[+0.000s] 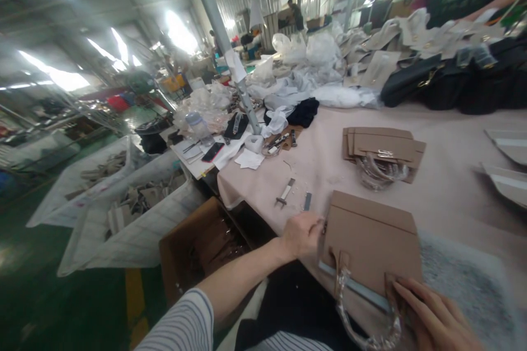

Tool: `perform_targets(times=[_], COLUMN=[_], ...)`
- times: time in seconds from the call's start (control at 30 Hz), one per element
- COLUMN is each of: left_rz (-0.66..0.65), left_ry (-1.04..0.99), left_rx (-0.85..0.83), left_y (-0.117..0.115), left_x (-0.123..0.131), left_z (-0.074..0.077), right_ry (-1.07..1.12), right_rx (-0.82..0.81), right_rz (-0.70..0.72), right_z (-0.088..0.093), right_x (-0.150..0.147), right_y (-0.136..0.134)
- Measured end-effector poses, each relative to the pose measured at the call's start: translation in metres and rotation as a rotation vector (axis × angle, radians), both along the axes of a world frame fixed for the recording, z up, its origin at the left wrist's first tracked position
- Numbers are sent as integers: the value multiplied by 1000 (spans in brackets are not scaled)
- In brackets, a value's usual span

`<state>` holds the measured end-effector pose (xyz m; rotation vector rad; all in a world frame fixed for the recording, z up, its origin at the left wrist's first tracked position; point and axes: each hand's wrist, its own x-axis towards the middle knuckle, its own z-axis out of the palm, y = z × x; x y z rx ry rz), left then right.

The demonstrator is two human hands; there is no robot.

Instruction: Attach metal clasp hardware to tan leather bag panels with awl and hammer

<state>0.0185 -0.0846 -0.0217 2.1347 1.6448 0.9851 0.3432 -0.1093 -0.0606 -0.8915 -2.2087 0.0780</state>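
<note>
A tan handbag [370, 238] lies flat on the pink table [444, 197] in front of me, its handle wrapped in clear plastic [362, 318]. My left hand [302, 233] grips the bag's left edge, fingers curled round it. On the bag's near right corner rests my right hand [436, 315], fingers laid flat and together beside the handle's base. A small metal tool [285, 193] and a dark strip [307, 201] lie just beyond my left hand.
More tan bags [382, 145] are stacked mid-table, with black bags [448, 82] and white wrapping [329, 93] farther back. An open cardboard box [197, 247] and white sacks of scraps [123, 203] stand on the green floor at left. A grey pole [230, 49] rises from the table. Another person stands at top right.
</note>
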Motion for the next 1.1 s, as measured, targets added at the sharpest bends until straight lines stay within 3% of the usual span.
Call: perform_targets(times=[0.07, 0.13, 0.33, 0.53, 0.77, 0.87, 1.0, 1.1], left_rz=[246, 349, 305, 263, 267, 320, 284, 210], left_ry=[70, 155, 315, 389, 405, 120, -701, -1058], left_rx=[-208, -411, -643, -731, -662, -621, -618, -530], left_y=[19, 39, 76, 70, 51, 48, 38, 27], left_x=[-8, -14, -12, -9, -15, -25, -23, -8], left_z=[10, 19, 25, 30, 36, 28, 19, 13], right_ry=[-39, -56, -34, 1, 42, 33, 21, 22], right_rx=[67, 69, -14, -93, -134, -135, -146, -160], right_rz=[10, -2, -14, -33, -39, -47, -47, -49], right_z=[2, 5, 15, 18, 9, 9, 11, 12], right_x=[-4, -8, -13, -14, -12, -12, -12, -12], right_y=[-1, -1, -6, -12, -15, -15, -15, -15])
